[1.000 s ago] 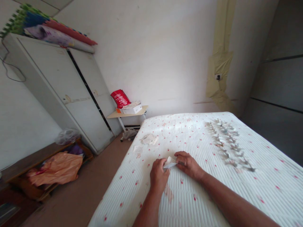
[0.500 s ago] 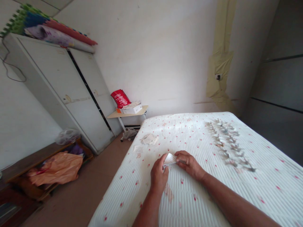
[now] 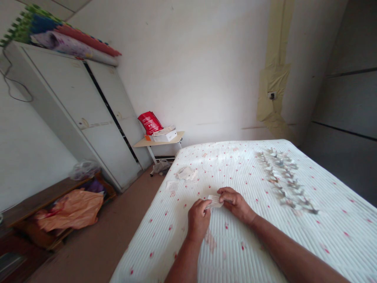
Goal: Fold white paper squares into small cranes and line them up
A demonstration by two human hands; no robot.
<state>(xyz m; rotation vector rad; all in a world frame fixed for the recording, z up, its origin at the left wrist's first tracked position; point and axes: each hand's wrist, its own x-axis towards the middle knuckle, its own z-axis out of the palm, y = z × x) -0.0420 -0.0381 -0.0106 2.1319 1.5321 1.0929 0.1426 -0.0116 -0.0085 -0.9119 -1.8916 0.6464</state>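
A small piece of printed paper (image 3: pixel 215 201) is held just above the bed between both hands. My left hand (image 3: pixel 198 218) pinches its left edge between thumb and fingers. On the right edge, my right hand (image 3: pixel 235 204) grips the paper with its fingers curled. Beyond my left hand, loose printed paper pieces (image 3: pixel 186 173) lie on the bed, with another piece (image 3: pixel 172 185) near the bed's left edge. Several small folded paper figures (image 3: pixel 290 182) stand in rows on the right side of the bed.
The bed (image 3: pixel 232 251) has a white ribbed cover with red spots. Behind its far left corner stands a small table (image 3: pixel 141 143) with a red bag (image 3: pixel 150 123) and white box (image 3: pixel 166 136). A grey cabinet (image 3: pixel 97 129) and an orange bag (image 3: pixel 72 210) are at the left.
The paper has turned flatter, showing its printed face. My left thumb and fingers have closed onto its left edge, while my right hand has barely moved.
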